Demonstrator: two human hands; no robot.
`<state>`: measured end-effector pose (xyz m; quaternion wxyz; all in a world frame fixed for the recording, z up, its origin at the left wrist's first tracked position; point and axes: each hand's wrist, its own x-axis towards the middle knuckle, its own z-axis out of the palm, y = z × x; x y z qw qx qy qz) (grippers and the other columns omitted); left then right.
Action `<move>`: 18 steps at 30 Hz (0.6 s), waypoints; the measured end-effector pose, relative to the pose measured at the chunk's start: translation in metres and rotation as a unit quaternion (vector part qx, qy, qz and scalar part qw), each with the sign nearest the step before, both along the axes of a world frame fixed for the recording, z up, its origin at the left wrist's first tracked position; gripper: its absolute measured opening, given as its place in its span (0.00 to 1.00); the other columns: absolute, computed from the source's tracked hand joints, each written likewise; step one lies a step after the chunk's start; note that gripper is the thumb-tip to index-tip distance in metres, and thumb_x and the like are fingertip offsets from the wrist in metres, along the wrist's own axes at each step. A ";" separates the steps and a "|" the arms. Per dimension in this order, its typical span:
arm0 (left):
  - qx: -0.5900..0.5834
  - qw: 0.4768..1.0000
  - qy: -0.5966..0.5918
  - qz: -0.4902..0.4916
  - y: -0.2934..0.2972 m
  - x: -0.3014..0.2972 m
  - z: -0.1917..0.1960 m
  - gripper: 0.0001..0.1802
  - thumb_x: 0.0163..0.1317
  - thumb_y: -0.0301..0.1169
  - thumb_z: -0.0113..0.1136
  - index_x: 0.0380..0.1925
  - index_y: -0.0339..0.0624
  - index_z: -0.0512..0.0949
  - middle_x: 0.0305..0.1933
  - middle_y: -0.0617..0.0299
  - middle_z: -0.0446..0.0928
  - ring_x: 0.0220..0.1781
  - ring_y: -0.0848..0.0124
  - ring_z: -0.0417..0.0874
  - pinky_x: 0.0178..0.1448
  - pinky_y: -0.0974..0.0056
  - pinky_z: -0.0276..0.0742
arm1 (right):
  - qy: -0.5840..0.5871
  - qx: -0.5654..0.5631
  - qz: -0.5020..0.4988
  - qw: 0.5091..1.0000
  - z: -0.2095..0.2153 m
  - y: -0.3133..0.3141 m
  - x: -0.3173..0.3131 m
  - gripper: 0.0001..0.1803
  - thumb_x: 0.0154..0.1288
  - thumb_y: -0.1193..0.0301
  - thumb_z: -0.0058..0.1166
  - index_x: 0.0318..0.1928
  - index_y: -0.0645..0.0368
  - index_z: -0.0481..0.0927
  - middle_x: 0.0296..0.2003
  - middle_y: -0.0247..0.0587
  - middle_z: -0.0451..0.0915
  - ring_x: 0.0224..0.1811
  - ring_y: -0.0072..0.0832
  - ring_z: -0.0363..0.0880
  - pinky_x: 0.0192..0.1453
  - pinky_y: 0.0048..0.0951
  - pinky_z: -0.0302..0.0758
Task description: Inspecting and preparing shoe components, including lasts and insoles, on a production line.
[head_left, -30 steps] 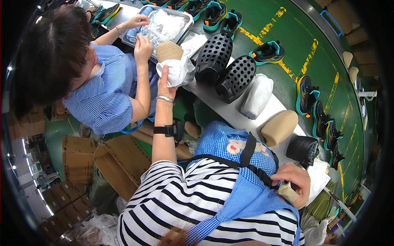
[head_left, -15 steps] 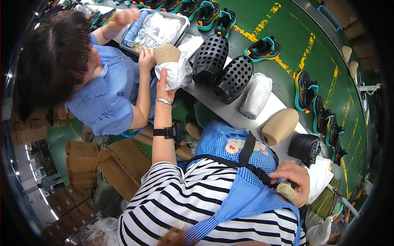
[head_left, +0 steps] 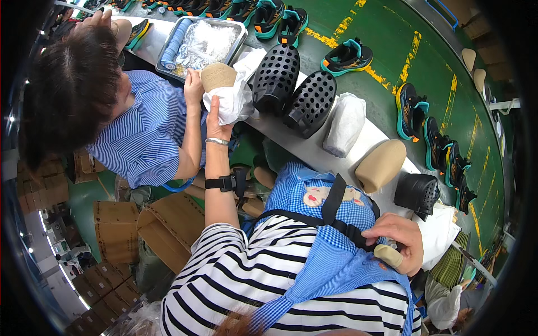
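The tan form, upper left of the frame, points nearly upright, its lower part in white paper; the left hand, just below, holds it by fingers. The right hand, lower right, is well apart, fingers bent; their grip I cannot tell.

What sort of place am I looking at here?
Probably a shoe factory or packing workshop: matching black sports shoes with teal soles stand in rows, open cardboard boxes sit nearby, and the wearer's left hand holds a tan rounded block partly in white wrapping.
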<state>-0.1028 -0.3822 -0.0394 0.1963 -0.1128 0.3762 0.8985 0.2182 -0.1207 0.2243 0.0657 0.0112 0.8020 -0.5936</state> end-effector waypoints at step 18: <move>-0.010 1.000 0.012 -0.009 -0.001 0.000 0.006 0.28 0.61 0.43 0.58 0.57 0.41 0.65 0.54 0.58 0.74 0.53 0.64 0.78 0.53 0.57 0.77 | -0.007 -0.008 -0.013 1.000 -0.001 0.002 0.000 0.19 0.46 0.70 0.64 0.42 0.62 0.82 0.27 0.38 0.80 0.30 0.30 0.76 0.35 0.26 0.71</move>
